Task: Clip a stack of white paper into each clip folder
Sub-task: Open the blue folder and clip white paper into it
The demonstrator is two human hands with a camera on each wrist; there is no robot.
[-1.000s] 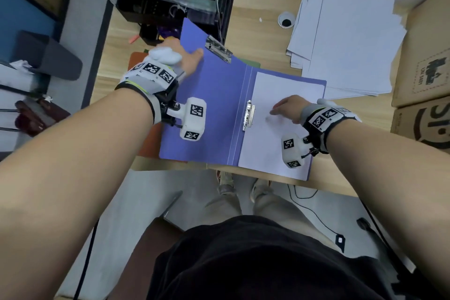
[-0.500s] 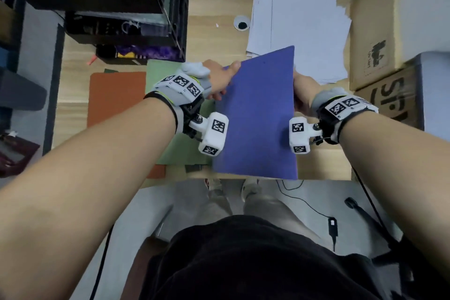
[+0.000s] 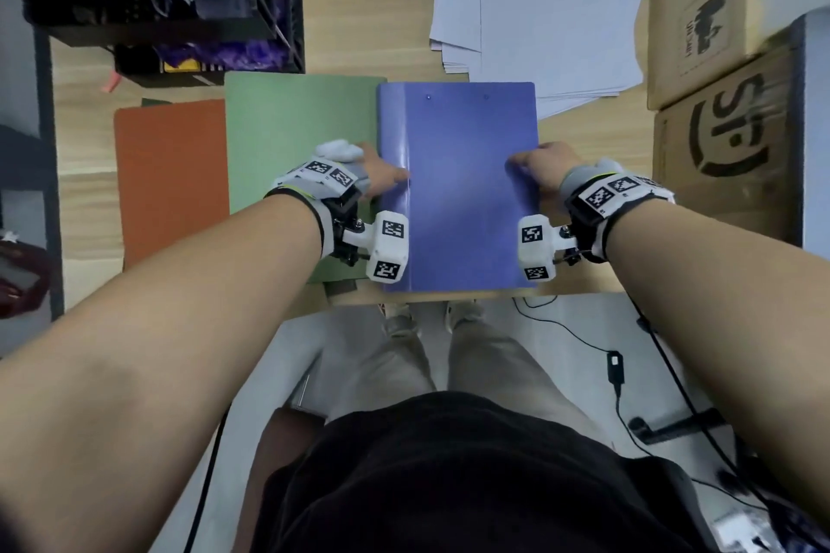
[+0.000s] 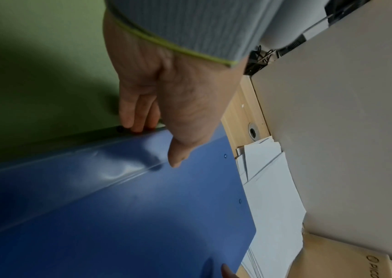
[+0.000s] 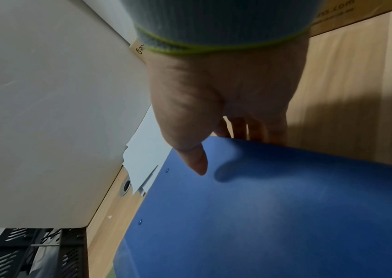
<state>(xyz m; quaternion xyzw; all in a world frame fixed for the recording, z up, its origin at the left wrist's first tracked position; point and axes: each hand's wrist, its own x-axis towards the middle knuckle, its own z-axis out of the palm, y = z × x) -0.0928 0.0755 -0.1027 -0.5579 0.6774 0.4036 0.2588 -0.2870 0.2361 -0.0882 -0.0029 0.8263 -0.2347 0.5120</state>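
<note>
- The blue folder (image 3: 458, 184) is closed and sits on the surface (image 3: 593, 202), held between the two hands
- The left hand (image 3: 381, 175) holds the folder's spine side: thumb on top, fingers (image 4: 130, 114) tucked under the edge. So this grip is pinching the folder
- The right hand (image 3: 534, 168) holds the open side the same way, thumb on top and fingers (image 5: 240, 127) curled under. It pinches the folder too
- Just past the left grip is a green folder (image 3: 296, 139), and the blue one lies partly over it. Further out that way is an orange folder (image 3: 170, 175)
- Ahead of the right grip, beyond the folder's far edge, is the loose paper (image 3: 539, 5)
- I think the blue folder is done and needs to be put aside, so the green one can be filled next
- What could go wrong: if the folder is lifted by the open side only, the cover could flop open
- If the blue folder slides forward, its far edge could push the loose paper out of line
- If it is dragged toward the left grip, it could pull the green folder along, since they overlap
- I cannot see whether the paper inside is clipped well, so sheets could slip if it tips
</note>
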